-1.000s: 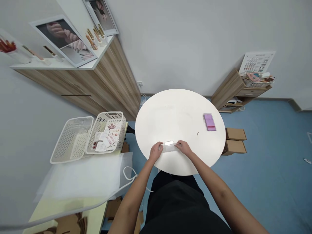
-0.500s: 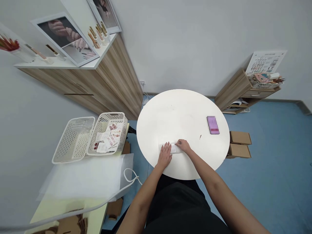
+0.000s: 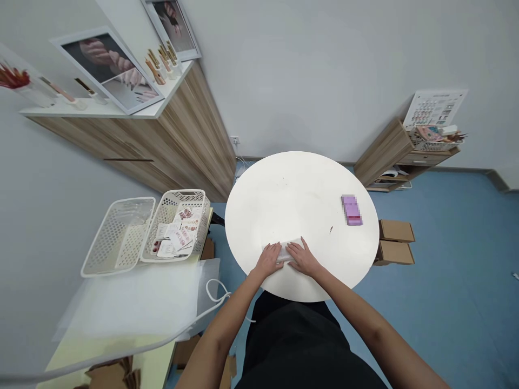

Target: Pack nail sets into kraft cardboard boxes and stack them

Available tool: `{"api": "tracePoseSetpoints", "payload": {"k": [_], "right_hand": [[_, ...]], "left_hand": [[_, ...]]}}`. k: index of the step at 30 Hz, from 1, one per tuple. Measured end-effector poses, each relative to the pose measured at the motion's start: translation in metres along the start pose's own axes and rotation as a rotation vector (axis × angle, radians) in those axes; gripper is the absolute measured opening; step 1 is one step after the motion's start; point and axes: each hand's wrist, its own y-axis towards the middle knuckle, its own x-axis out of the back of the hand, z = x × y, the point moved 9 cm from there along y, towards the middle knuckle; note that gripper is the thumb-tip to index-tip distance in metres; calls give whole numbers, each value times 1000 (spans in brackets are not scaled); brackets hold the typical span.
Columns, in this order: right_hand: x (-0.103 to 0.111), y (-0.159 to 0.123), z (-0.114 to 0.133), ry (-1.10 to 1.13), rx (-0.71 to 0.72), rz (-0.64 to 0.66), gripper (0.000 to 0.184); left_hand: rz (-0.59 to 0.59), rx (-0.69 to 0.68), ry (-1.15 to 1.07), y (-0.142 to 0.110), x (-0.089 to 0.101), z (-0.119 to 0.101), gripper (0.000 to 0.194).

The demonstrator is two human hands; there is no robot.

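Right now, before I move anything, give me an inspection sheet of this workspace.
Surface: round white tabletop, with a small dark speck right of centre.
Job's things: pale flat packet, contents unclear.
Clutter: blurred pink box on the tabletop's right.
Hands: left hand and right hand both rest on the packet.
Cables: white cable loops by a plastic sheet.
Surroundings: two white perforated baskets, one holding printed cards; cardboard boxes on the blue floor.

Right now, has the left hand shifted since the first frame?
Yes: measured against the pink box on the round white table, the left hand has moved rightward, closer to the box.
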Motion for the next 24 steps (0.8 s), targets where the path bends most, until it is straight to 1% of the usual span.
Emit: {"api": "tracePoseSetpoints", "payload": {"k": [3, 6, 10, 12, 14, 17, 20, 24], "right_hand": [[-12, -6, -5, 30, -25, 46, 44], [-15, -9, -11, 89, -76, 90, 38], [-8, -4, -19, 179, -160, 163, 31], [-3, 2, -25, 216, -215, 191, 27], [-1, 10, -33, 234, -281, 214, 24], [-2, 22, -48, 232, -377, 228, 25], [-6, 34, -60, 207, -421, 183, 28], [-12, 44, -71, 123, -409, 101, 31]], "left_hand": [[32, -2, -29, -8, -7, -3, 55], [73, 24, -53, -13, -9, -2, 48], [82, 36, -86, -7, 8, 1, 35], [112, 60, -156, 0, 17, 5, 27], [140, 149, -265, 5, 24, 15, 24], [114, 340, -376, 8, 30, 35, 25], [62, 487, -357, 8, 30, 51, 23], [35, 594, -273, 7, 21, 62, 28]]}}
